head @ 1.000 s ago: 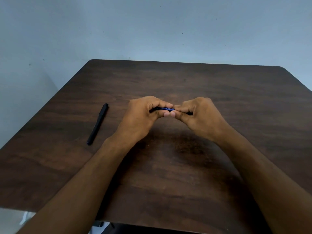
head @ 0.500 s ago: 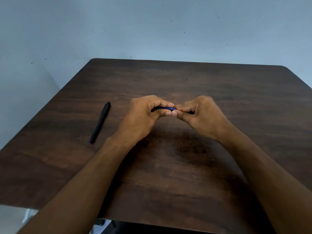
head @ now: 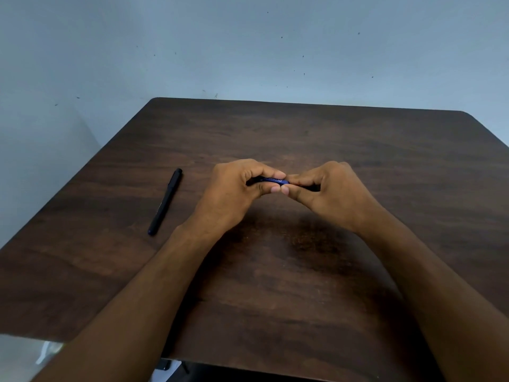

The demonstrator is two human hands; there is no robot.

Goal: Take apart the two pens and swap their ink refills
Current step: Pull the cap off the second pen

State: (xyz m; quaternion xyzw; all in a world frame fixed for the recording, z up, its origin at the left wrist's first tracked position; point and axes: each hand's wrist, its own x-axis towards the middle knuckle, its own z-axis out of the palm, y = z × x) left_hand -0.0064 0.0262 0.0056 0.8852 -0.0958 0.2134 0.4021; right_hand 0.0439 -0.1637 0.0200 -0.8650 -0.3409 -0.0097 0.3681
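Blue pen (head: 272, 180) held level above desk (head: 303, 271) centre. Left hand (head: 234, 194) curled tight around one end, right hand (head: 330, 194) pinching other. Black pen (head: 165, 202) lies on desk, left of blue pen. Risk: sudden separation under pull, refill or spring dropping off desk.

The dark wood-grain table (head: 358, 150) carries one black pen (head: 165, 201) lying flat near its left edge, aligned roughly from the near edge toward the far edge.
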